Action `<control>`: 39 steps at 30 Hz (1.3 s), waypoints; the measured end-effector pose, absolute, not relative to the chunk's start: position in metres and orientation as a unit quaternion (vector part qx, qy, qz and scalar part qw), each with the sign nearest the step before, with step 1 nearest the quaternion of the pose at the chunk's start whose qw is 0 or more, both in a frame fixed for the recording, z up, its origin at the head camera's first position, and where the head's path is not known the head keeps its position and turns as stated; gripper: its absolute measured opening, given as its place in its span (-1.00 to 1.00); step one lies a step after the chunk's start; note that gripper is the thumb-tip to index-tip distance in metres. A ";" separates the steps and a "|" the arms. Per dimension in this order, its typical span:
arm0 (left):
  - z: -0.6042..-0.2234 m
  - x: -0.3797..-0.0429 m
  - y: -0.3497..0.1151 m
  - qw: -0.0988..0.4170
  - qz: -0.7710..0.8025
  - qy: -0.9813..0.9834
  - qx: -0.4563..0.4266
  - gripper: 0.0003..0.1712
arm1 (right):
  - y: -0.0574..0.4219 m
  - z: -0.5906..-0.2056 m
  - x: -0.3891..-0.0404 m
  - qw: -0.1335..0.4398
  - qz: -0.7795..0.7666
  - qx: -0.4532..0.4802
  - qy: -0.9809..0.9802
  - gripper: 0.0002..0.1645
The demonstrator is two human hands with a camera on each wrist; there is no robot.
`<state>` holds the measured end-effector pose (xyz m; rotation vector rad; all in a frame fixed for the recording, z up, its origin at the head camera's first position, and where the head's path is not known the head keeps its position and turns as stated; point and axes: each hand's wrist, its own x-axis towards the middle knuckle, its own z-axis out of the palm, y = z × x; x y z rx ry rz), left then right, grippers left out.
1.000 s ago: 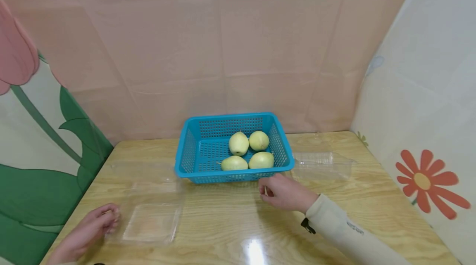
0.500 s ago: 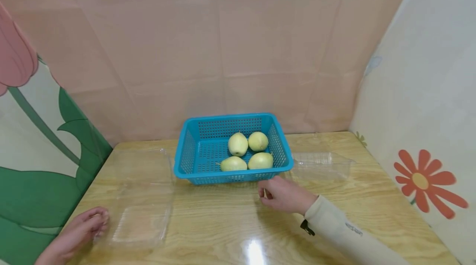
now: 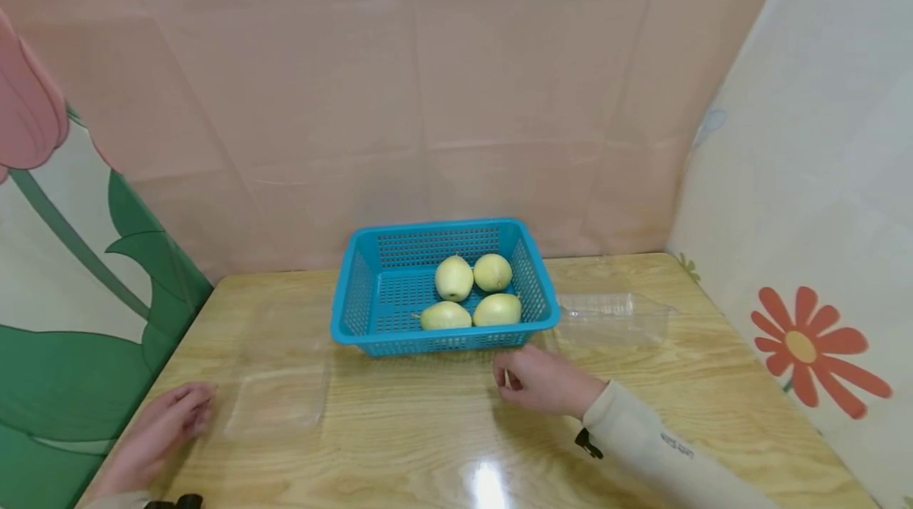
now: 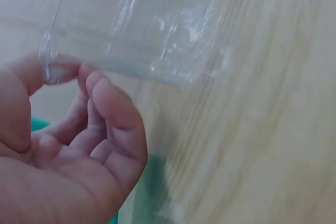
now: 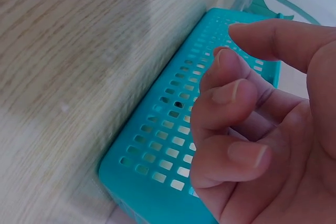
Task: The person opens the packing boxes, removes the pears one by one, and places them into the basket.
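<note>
My left hand (image 3: 167,426) is at the table's left side, thumb and fingertips pinching the near-left edge of a clear plastic box (image 3: 278,398). Two sections show faintly, one behind the other, like a box with its lid laid open; blur hides the details. In the left wrist view the box's thin rim (image 4: 52,40) lies between thumb and fingers. My right hand (image 3: 545,382) hangs loosely curled, holding nothing, just in front of a blue perforated basket (image 3: 341,311). Several pale green pears (image 3: 454,279) lie in the basket's right half. The right wrist view shows the basket wall (image 5: 157,145) behind my fingers.
A second clear plastic box (image 3: 613,323) stands right of the basket on the wooden table (image 3: 414,430). A pink-beige sheet (image 3: 428,97) hangs along the back edge. Flower-printed sheets flank the left and right sides.
My left hand and the clear box have shifted left, then slightly away from me and up. The right hand has stayed almost still by the basket; basket and pears look unmoved.
</note>
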<state>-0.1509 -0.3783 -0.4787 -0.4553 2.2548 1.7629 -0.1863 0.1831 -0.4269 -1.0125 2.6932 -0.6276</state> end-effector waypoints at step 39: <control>-0.454 -0.171 -0.336 0.094 0.628 0.752 -0.178 -0.70 | 0.180 -0.427 -0.189 0.107 -0.219 -0.348 0.905 -0.90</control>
